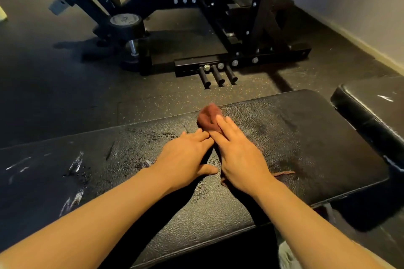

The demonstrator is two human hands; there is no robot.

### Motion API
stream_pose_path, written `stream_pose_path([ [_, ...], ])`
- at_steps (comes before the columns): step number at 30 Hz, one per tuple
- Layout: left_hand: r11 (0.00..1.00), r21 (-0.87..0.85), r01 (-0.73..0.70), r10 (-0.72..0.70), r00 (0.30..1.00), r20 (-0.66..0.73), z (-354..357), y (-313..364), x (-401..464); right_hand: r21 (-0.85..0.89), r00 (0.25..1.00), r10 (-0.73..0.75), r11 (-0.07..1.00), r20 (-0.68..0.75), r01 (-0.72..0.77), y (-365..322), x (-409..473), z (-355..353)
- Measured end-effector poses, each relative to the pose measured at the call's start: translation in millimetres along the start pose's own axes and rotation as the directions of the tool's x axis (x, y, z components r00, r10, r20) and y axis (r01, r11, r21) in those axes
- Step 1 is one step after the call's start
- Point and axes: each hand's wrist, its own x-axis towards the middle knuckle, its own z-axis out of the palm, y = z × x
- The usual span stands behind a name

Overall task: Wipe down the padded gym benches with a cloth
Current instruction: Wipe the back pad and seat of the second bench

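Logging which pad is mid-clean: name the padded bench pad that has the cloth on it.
The large black pad spanning the foreground: both hands, left and right, press the reddish cloth onto it. The smaller pad at right carries no cloth.

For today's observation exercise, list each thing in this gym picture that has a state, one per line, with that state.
Dark red cloth: bunched, lying on the bench, pressed under the right fingers.
Black padded gym bench: flat, wet with droplets left of the hands, white scuffs at its left end.
Left hand: fingers straight, resting flat on the pad.
Right hand: fingers straight, pressing the cloth.
Second black padded bench: scuffed, untouched.
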Motion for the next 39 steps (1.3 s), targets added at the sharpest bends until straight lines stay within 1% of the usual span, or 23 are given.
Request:
stream_pose_path([
  [2,1.000,0.000,-0.003,0.003,1.000,0.000,-1.4,-0.5,-1.3,-0.025,1.000,-0.021,0.999,0.013,0.022,15.4,-4.5,-8.4],
  [3,1.000,-0.003,0.002,-0.002,1.000,0.004,-1.6,-0.6,-1.6,-0.045,1.000,0.024,0.999,-0.006,-0.025,28.0,-2.8,-12.4],
  [5,1.000,-0.014,0.013,-0.013,1.000,0.014,-1.4,0.4,-1.1,-0.030,0.979,0.186,0.982,-0.079,-0.189,45.6,1.7,-18.4],
  [6,1.000,-0.018,0.021,-0.021,1.000,0.016,-1.0,1.1,-0.8,0.012,0.965,0.242,0.970,-0.104,-0.242,46.5,3.2,-18.4],
  [7,0.999,-0.020,0.028,-0.028,0.999,0.019,-0.6,1.0,-0.2,0.053,0.963,0.252,0.967,-0.095,-0.248,41.8,3.8,-16.3],
  [9,0.999,-0.026,0.034,-0.034,0.999,0.020,-0.6,1.4,0.0,0.104,0.987,0.160,0.982,-0.013,-0.158,23.3,-3.7,-10.4],
  [11,0.999,-0.028,0.025,-0.025,1.000,-0.016,-1.5,1.5,-1.4,0.126,0.998,0.049,0.991,0.042,-0.054,8.5,-19.0,-7.6],
  [12,0.999,-0.031,0.023,-0.024,0.999,-0.025,-1.7,1.9,-2.5,0.119,0.998,0.036,0.992,0.055,-0.042,8.5,-24.7,-7.6],
  [14,0.998,-0.050,0.037,-0.037,0.999,-0.012,-1.6,3.9,-5.2,0.088,0.992,0.112,0.989,0.054,-0.116,19.3,-27.2,-11.3],
  [16,0.995,-0.077,0.063,-0.064,0.998,-0.010,-2.4,6.7,-6.8,0.071,0.970,0.242,0.968,-0.007,-0.241,26.5,-24.3,-13.9],
  [18,0.995,-0.080,0.062,-0.067,0.995,-0.069,-0.9,13.9,-9.8,0.083,0.949,0.309,0.949,-0.056,-0.304,19.2,-24.6,-13.3],
  [20,0.997,-0.074,0.028,-0.041,0.981,-0.189,5.6,23.2,-15.7,0.077,0.975,0.218,0.974,-0.039,-0.215,1.6,-34.5,-6.4],
  [22,0.992,-0.120,-0.031,-0.009,0.949,-0.315,14.7,33.8,-25.2,0.082,0.997,0.080,0.994,-0.011,-0.079,-10.3,-54.6,-2.1],
  [23,0.988,-0.146,-0.056,0.002,0.938,-0.348,18.7,37.8,-31.0,0.081,0.998,0.057,0.995,0.003,-0.057,-8.9,-64.2,-2.9],
  [24,0.983,-0.164,-0.078,0.011,0.926,-0.377,22.9,40.9,-37.2,0.071,0.997,0.073,0.995,0.010,-0.074,-0.9,-71.3,-5.0],
  [26,0.985,-0.127,-0.115,0.050,0.900,-0.433,30.5,46.6,-48.4,0.036,0.980,0.199,0.980,-0.018,-0.198,24.3,-80.8,-12.2],
  [28,0.981,-0.108,-0.159,0.094,0.888,-0.451,36.4,51.4,-57.7,0.041,0.936,0.342,0.940,-0.081,-0.340,42.0,-86.8,-17.0],
  [29,0.976,-0.126,-0.176,0.104,0.891,-0.441,39.3,53.9,-61.5,0.051,0.921,0.372,0.928,-0.117,-0.369,42.1,-89.2,-16.0],
  [31,0.974,-0.140,-0.176,0.101,0.897,-0.429,45.3,57.6,-64.8,0.078,0.930,0.338,0.941,-0.143,-0.330,29.0,-94.8,-9.0],
  [34,0.967,-0.177,-0.185,0.092,0.897,-0.433,50.7,63.2,-63.9,0.117,0.985,0.151,0.983,-0.084,-0.141,5.3,-115.3,-1.2],
  [35,0.963,-0.194,-0.188,0.088,0.898,-0.431,51.6,65.2,-64.0,0.111,0.991,0.116,0.988,-0.061,-0.108,5.0,-122.5,-3.3],
  [37,0.961,-0.195,-0.196,0.091,0.891,-0.445,54.4,68.1,-65.8,0.080,0.988,0.151,0.986,-0.044,-0.147,18.6,-133.0,-11.7],
  [39,0.962,-0.177,-0.208,0.105,0.880,-0.463,57.4,69.7,-67.0,0.065,0.963,0.253,0.967,-0.089,-0.248,34.6,-138.9,-19.4],
])
